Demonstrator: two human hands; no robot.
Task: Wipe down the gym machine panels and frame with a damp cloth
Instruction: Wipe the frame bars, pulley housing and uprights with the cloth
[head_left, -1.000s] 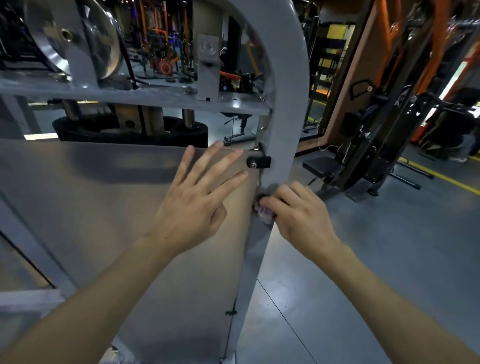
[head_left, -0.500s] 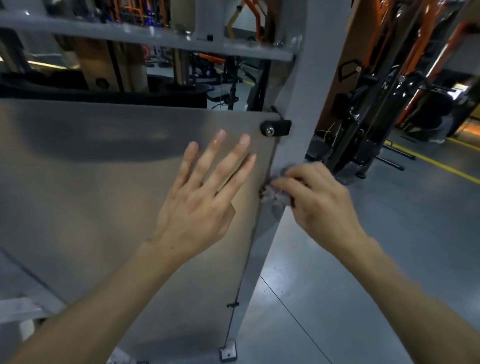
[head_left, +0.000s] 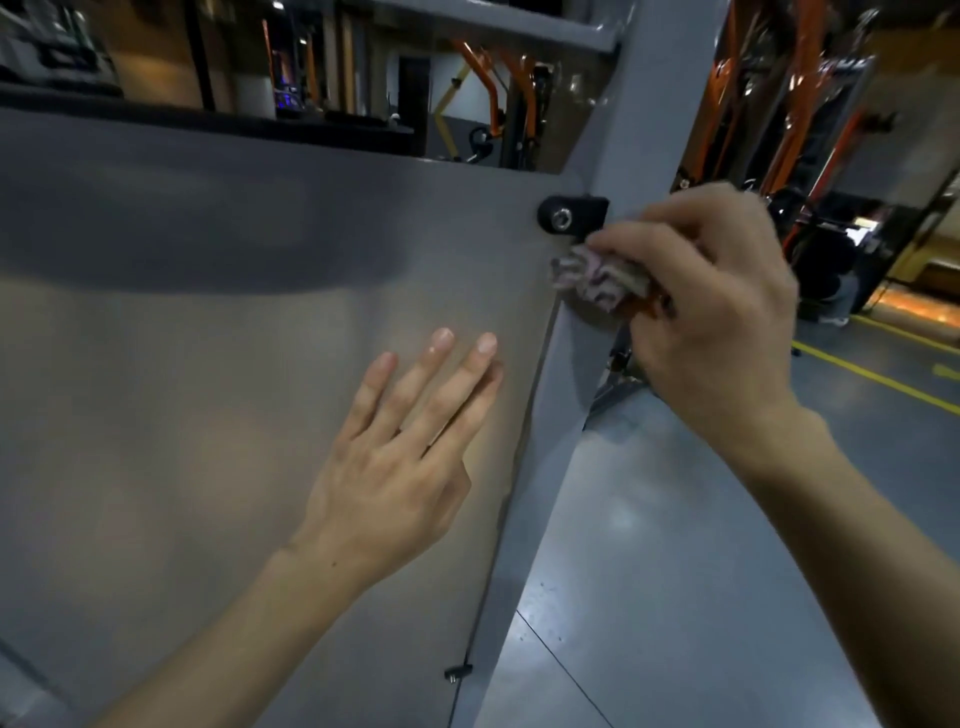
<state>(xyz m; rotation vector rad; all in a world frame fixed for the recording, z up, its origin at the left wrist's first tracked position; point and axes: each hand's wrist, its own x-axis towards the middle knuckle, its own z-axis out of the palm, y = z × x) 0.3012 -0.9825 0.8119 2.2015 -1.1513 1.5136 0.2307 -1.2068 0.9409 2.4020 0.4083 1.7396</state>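
A large grey panel (head_left: 208, 364) of the gym machine fills the left half of the view. Its grey frame post (head_left: 649, 130) runs down the panel's right edge. My left hand (head_left: 400, 462) lies flat on the panel with straight fingers, a little left of the post. My right hand (head_left: 711, 317) grips a small crumpled pinkish-grey cloth (head_left: 597, 275) and presses it against the post, just below a black bracket with a bolt (head_left: 569, 215). Most of the cloth is hidden inside the fist.
A small black clip (head_left: 458, 671) sits low on the panel edge. Grey floor (head_left: 701, 597) with a yellow line (head_left: 878, 376) spreads to the right. Orange and black gym machines (head_left: 810, 104) stand behind, and a person (head_left: 831, 270) crouches at the far right.
The view has dropped and moved closer to the panel. My right hand with the cloth has slid up the post toward the black bracket. My left hand stays flat on the panel.
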